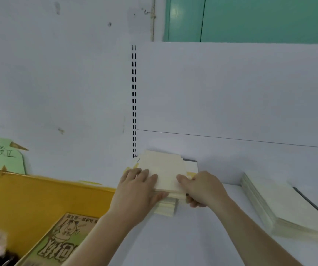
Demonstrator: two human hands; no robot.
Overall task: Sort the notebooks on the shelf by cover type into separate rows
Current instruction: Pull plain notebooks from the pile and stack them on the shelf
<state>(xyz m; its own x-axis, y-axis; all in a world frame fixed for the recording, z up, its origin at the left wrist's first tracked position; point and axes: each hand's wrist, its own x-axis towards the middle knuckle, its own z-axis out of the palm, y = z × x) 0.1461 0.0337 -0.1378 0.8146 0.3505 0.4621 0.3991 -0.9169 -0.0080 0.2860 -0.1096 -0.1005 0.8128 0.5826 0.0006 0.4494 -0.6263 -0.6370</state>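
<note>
White wall panels and a slotted shelving upright [134, 100] fill the upper half of the frame, with a green door [250, 18] at the upper right, as I work at a white shelf [183, 237] that runs across the lower centre. Both my hands sit on a stack of cream-covered notebooks [164, 169] at the centre of the frame, pushed back against the foot of the upright. My left hand [135, 189] lies over the stack's left edge with fingers stretched nearly flat on the top cover and the thumb tucked against the near edge, and my right hand [202, 187] curls round the right side, fingers on top and the rest wrapped below; I judge the two-sided hold is meant to square the uneven covers or lift a batch together. Lower notebooks jut out toward me beneath my hands, so the stack is not yet aligned. A second pile of pale notebooks [281, 204] lies well apart at the right, likely a row already sorted. At the lower left, a yellow bin [39, 192] holds a printed cartoon booklet [65, 240], and a green sign [2, 154] stands behind it. Hard to make out: what the dark edge behind the centre stack belongs to, the yellowish scraps beside it, the blue item cut off at the right edge, and the sign's handwriting.
</note>
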